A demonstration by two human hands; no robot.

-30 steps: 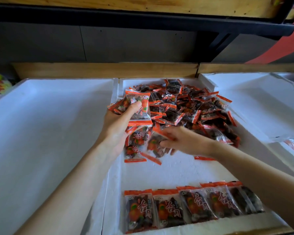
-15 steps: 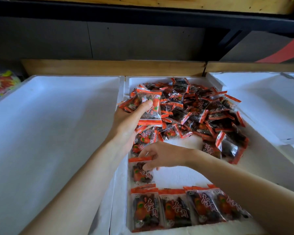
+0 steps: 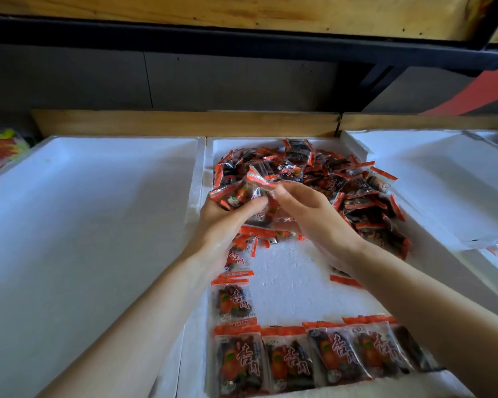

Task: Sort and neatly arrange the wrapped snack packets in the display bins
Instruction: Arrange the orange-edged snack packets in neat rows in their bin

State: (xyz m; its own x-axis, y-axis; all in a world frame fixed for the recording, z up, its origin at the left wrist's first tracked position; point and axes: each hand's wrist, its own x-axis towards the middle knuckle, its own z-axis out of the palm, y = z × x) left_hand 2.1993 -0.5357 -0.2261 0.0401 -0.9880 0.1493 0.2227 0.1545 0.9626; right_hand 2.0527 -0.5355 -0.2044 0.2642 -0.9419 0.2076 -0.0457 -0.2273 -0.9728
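A loose heap of orange-edged snack packets [image 3: 342, 185] fills the back of the middle white foam bin [image 3: 288, 271]. My left hand [image 3: 227, 214] grips a small stack of packets [image 3: 236, 193] above the bin's left side. My right hand [image 3: 311, 214] pinches the top edge of one packet [image 3: 266, 179] of that stack, right next to my left thumb. A neat row of packets [image 3: 314, 360] lies flat along the bin's front edge. One single packet [image 3: 233, 301] lies flat just behind the row's left end.
A wide white foam bin [image 3: 84, 225] lies to the left and another white bin [image 3: 443, 179] to the right. Colourful sweets [image 3: 3, 147] show at the far left. A wooden ledge [image 3: 184, 122] and a dark shelf frame run along the back.
My right hand let go of a packet laid flat behind the front row and rose to the stack in my left hand, where it now pinches a packet. The left hand stayed put.
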